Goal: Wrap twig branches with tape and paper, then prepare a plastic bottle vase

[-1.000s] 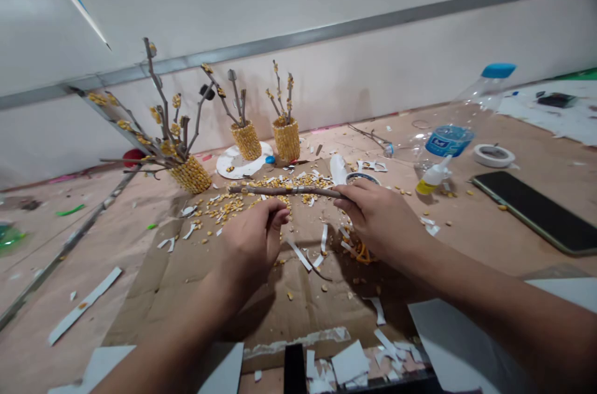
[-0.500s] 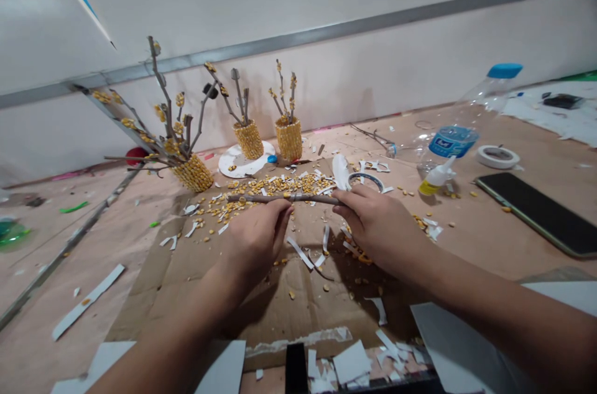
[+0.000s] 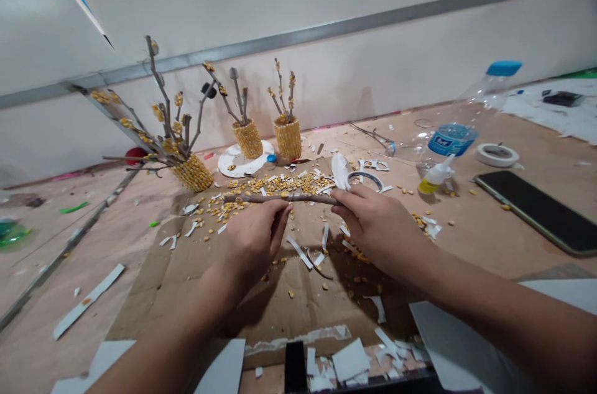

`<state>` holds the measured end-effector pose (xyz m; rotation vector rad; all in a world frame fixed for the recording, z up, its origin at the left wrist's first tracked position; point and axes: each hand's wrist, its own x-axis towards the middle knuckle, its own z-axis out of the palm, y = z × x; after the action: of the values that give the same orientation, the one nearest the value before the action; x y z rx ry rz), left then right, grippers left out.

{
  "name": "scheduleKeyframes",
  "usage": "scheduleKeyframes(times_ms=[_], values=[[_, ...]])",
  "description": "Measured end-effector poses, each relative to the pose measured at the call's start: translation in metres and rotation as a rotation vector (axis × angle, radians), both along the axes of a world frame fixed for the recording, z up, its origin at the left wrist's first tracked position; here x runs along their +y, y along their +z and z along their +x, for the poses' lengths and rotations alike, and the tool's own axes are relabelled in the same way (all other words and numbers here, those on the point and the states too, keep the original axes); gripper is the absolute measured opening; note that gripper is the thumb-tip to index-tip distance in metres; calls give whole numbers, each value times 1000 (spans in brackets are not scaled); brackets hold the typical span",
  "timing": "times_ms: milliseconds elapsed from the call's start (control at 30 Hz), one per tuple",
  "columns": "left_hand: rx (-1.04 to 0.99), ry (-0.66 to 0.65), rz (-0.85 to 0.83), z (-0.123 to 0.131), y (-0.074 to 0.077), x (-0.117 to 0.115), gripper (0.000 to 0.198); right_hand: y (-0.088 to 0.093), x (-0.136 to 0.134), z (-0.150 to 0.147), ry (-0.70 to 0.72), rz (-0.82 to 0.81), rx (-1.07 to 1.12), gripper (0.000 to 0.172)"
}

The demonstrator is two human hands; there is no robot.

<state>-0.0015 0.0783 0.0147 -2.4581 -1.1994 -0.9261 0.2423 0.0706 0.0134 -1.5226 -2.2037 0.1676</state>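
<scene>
1. Brown cardboard [image 3: 163, 276], strewn with corn kernels [image 3: 301, 183], lies beneath both sets of fingers on my feed.
2. I see the right hand [image 3: 380, 220] pinching the twig [image 3: 254, 199] at its right end; the rest stretches past the left fingertips.
3. Since a second ago, the left hand [image 3: 252, 232] has closed the gap: its narrowed fingers now meet the twig's middle. Whether they grip, I cannot tell.
</scene>
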Motion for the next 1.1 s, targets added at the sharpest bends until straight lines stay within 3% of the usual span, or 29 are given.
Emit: scheduleKeyframes(times_ms=[567, 767, 933, 1100], values=[[-146, 78, -80, 4, 5, -6, 13, -1, -2, 1, 32, 46, 14, 23], [-174, 43, -133, 0, -1, 1, 9, -5, -1, 3, 69, 134, 57, 24], [-185, -2, -54, -1, -5, 4, 5, -7, 2, 3, 49, 139, 124, 22], [-203, -22, 24, -8, 7, 1, 4, -7, 9, 10, 4, 107, 190, 19]])
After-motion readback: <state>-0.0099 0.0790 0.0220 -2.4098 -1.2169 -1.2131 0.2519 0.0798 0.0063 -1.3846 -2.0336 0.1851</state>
